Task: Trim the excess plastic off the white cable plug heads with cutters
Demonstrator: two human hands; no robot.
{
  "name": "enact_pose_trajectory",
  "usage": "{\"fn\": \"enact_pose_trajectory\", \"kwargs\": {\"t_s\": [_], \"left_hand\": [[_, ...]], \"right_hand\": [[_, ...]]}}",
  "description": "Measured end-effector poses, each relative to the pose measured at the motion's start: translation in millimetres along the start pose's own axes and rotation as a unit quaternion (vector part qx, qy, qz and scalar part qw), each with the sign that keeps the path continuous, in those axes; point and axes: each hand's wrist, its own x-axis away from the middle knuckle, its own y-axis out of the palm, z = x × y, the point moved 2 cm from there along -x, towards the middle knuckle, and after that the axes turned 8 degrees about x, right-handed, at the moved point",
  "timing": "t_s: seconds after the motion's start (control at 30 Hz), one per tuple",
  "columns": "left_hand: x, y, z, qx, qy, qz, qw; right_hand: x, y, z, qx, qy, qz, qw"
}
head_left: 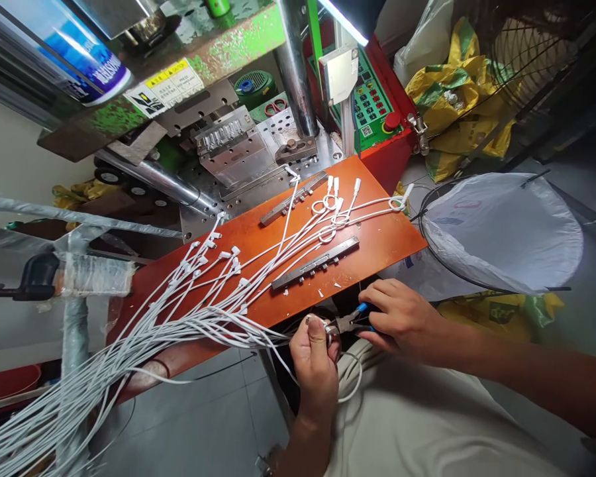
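My left hand [316,364] is closed round the end of a white cable [360,377], just in front of the board's near edge. Its fingers hide most of that end. In my right hand [402,315] is a pair of nippers [346,323] with blue handles, their jaws right at the fingertips of my left hand. Whether the jaws touch the cable cannot be made out. Beyond my hands, many white cables [218,319] with small white connectors spread over an orange board [382,242]. Two dark metal bars [320,264] with small pegs lie among them.
Behind the board stands a press with a metal mould [226,142] and steel columns [295,73]. A red control box [390,146] with an emergency button is at its right. A white-lined hoop bin [501,232] stands right. A wrapped rail [74,331] supports the cables at left.
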Motion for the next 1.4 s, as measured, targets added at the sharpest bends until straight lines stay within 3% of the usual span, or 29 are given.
{"fn": "enact_pose_trajectory", "kwargs": {"t_s": [0.13,0.33,0.43,0.53,0.7,0.83,0.97,1.23,1.4], "left_hand": [[2,-0.9,0,-0.022,0.017,0.016,0.999],[4,0.7,1,0.014,-0.032,0.039,0.999],[3,2.2,2,0.051,-0.041,0.003,0.998],[1,2.7,3,0.071,-0.009,-0.011,0.997],[0,0.6,-1,0.085,0.037,0.051,0.994],[0,-1.1,-7,0.061,0.079,0.059,0.993],[-3,-2.7,-11,0.023,0.109,0.066,0.992],[-9,3.9,-4,0.039,0.056,0.036,0.997],[-6,6.0,-4,0.039,0.069,0.039,0.996]], "right_hand": [[-2,2,2,0.002,-0.022,-0.014,1.0],[-3,3,10,-0.054,-0.035,-0.056,0.996],[-3,3,14,-0.16,0.008,-0.11,0.981],[-2,1,9,-0.237,0.086,-0.115,0.961],[5,5,-17,-0.214,0.121,-0.101,0.964],[10,13,-29,-0.167,0.146,-0.098,0.97],[11,18,-30,-0.197,0.163,-0.12,0.959],[1,17,-22,-0.343,0.228,-0.135,0.901],[2,15,-27,-0.334,0.241,-0.133,0.902]]}}
